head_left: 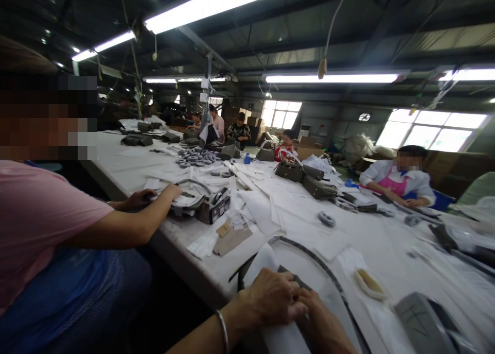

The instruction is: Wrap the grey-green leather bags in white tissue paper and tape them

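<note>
Both of my hands meet at the near edge of the table [116,163], on the dark strap piece [288,272]. My left hand [270,297] has its fingers curled shut on the end of the piece, I think to keep it flat on the white paper [301,256] beneath. My right hand [323,325] touches the left one just right of the strap piece; whether it grips, I cannot tell. Far left of the strap piece, a co-worker's hand [170,191] rests beside a grey bag part [211,207].

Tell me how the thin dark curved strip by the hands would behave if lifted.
Probably floppy: the thin dark curved strip lies in a loose arc, flat on the white sheet. Likely light, being so narrow. Unlikely to roll, since it looks flat.
</note>
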A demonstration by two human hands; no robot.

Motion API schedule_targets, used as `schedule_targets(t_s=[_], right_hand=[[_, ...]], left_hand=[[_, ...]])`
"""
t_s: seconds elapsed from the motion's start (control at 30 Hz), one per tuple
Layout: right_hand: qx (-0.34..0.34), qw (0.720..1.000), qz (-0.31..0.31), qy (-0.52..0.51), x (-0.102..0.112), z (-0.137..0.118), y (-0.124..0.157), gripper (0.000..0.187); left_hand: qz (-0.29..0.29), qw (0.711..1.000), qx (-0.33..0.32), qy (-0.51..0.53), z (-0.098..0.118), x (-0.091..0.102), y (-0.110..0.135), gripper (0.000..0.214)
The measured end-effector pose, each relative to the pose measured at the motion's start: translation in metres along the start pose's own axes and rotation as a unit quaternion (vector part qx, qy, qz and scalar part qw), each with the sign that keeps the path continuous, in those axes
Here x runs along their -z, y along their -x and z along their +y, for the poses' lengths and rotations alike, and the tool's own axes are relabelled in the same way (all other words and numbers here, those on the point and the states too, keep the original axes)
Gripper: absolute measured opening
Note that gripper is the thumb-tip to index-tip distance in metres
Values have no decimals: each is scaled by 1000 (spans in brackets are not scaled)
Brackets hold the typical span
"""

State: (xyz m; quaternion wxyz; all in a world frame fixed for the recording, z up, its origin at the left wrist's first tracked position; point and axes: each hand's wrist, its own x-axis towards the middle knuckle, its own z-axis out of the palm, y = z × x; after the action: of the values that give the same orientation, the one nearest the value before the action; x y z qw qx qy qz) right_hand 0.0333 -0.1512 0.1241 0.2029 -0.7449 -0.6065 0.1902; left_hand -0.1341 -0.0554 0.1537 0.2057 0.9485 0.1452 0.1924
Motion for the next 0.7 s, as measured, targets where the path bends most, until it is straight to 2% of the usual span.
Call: schedule_targets(t_s=[0.07,0.17,0.23,0.33,0.47,0.7], right_hand=[[5,999,-32,2,-2,0,2,27],[-7,999,-39,-15,3,1,2,25],[-13,998,-52,-33,9,0,0,24],[-20,994,-103,-40,20,-5,-4,26],[-21,991,-129,40,28,-12,-15,18],[26,975,-186,117,31,-2,-33,22]], left_hand=[[-34,999,0,-38,-4,-12,10,26],[-53,997,-14,-63,-13,-29,21,26],[-42,997,-24,-66,-16,-35,24,25],[-21,997,-47,-62,-18,-37,26,22],[-12,991,-94,-90,-25,-46,27,22],[66,979,-161,-107,-52,-89,31,18]])
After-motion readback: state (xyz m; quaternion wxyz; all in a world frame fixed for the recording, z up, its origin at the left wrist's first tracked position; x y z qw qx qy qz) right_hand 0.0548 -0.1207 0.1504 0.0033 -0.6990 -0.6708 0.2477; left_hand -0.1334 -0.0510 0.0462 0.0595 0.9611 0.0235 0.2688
